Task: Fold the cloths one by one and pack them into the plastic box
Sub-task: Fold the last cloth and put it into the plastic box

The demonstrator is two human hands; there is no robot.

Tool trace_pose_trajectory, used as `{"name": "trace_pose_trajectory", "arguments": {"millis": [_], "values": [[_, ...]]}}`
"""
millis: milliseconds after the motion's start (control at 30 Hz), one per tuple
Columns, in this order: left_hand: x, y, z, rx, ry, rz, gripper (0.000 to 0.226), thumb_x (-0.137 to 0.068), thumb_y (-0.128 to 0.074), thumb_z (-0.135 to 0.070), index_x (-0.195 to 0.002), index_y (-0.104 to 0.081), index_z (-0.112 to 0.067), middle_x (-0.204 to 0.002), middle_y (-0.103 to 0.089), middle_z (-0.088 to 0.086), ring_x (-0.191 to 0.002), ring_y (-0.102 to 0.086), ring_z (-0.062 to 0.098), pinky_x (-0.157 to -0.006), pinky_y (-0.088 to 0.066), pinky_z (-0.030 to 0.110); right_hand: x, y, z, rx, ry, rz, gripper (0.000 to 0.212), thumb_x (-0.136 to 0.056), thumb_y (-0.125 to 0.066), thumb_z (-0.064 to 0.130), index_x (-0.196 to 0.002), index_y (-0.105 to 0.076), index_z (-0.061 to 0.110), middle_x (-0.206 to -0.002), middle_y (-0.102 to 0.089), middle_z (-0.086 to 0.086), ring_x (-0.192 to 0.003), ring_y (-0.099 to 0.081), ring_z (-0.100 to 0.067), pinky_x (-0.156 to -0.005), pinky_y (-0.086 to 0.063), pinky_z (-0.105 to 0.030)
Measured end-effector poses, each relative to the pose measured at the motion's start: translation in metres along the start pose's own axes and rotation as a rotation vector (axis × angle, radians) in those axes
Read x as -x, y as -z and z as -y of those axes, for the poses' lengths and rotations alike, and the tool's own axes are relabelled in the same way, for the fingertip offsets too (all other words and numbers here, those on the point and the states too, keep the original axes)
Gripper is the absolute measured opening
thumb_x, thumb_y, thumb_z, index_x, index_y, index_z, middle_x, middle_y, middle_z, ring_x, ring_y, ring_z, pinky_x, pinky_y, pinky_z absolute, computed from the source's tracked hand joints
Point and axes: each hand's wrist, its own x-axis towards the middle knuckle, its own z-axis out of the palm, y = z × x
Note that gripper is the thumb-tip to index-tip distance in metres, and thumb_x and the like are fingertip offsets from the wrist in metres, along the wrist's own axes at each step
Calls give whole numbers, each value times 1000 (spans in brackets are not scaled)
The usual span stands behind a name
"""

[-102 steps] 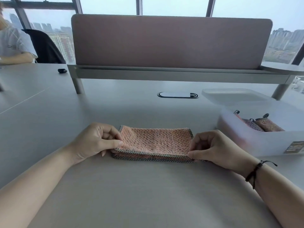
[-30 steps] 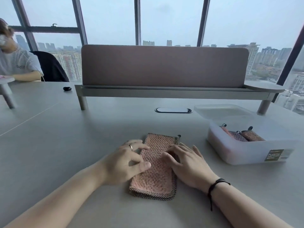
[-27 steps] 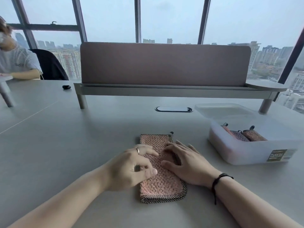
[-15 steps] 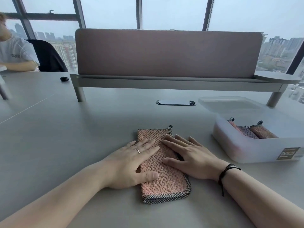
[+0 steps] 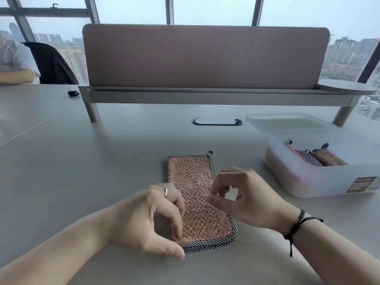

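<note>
Grey desk spreads under everything I see, with a mauve divider panel standing on a raised shelf across its far side. To my right sits the plastic box, frosted white and labelled on its near wall, its lid lying flat just behind it; several folded cloths stand packed on edge inside. Straight ahead of me lies the folded cloth, a long narrow pink rectangle with black-and-white checked trim, flat on the desk and running away from me, a small loop at its far right corner. It is well apart from the box. My left hand curls at the cloth's near left corner, fingers bent down onto the pink surface and thumb on the desk by the checked edge, so it presses more than grips. My right hand hovers at the cloth's right edge, fingers loosely curled with a narrow gap to the thumb, holding nothing; motion blur hides whether its fingertips touch the cloth.
</note>
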Motion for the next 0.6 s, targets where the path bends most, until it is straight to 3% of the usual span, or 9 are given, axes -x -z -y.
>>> {"name": "trace_pose_trajectory", "arguments": {"millis": [133,267,433,600], "values": [[2,4,-3,-33,1,65,25,-68,-88,-48,-84,-80,-31,-98,-63,-16,-105,-59,4,-88,-42,17,6,-2,22,-130,39,272,13,-75,-80,31,-71,-71,22,-67,-62,7,-70,-62,-16,-63,-52,-33],[3,7,-6,-135,-27,93,23,-72,-84,-49,-89,-80,-35,-100,-64,-20,-104,-57,-2,-88,-41,14,8,-3,28,-157,20,407,21,-70,-86,38,-79,-75,23,-71,-58,12,-74,-62,-13,-62,-49,-21],[6,5,-11,-203,-62,62,13,-79,-78,-40,-88,-81,-31,-94,-68,-19,-92,-60,-6,-77,-48,17,7,1,30,-141,-5,449,34,-63,-90,47,-84,-72,25,-80,-60,7,-78,-59,-14,-69,-52,-30],[2,0,-8,-67,-21,-9,16,-83,-70,-18,-68,-70,-15,-76,-69,-6,-72,-66,9,-62,-52,31,9,-4,33,-26,56,391,36,-64,-85,53,-74,-57,32,-75,-56,12,-75,-55,-10,-65,-48,-27]]}}
